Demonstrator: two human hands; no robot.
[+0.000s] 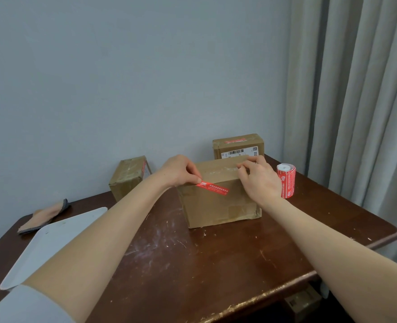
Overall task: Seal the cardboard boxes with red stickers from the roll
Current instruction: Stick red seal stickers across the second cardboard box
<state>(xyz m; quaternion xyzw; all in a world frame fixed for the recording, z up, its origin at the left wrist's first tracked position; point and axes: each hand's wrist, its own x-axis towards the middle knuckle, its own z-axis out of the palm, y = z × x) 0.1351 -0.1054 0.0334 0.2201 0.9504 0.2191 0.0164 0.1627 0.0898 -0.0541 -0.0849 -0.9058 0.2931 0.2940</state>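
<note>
Hands meet over a cardboard box (218, 203) that sits mid-worktop (193, 264), seen from a head camera looking down. The left hand (179, 171) pinches one end of a red sticker (212, 188) between thumb and forefinger at the box's top front edge — the strip slants down across the front face, and whether its free end has already stuck cannot be told. The right hand (259, 180) rests on the box's top right, its fingers (245, 164) curled against the cardboard and gripping nothing. The sticker roll (286, 180) stands just beside the box on the right. Two more boxes wait behind: one far left (128, 177), and one at the back (238, 146) that already carries a red strip on top. A white tray (50, 243) and a cloth (44, 216) lie to the left. The risk here is a crooked seal — the sticker's slant could let it grab the front face askew, wrinkle, or miss the flap seam on top if pressed down before being straightened.
</note>
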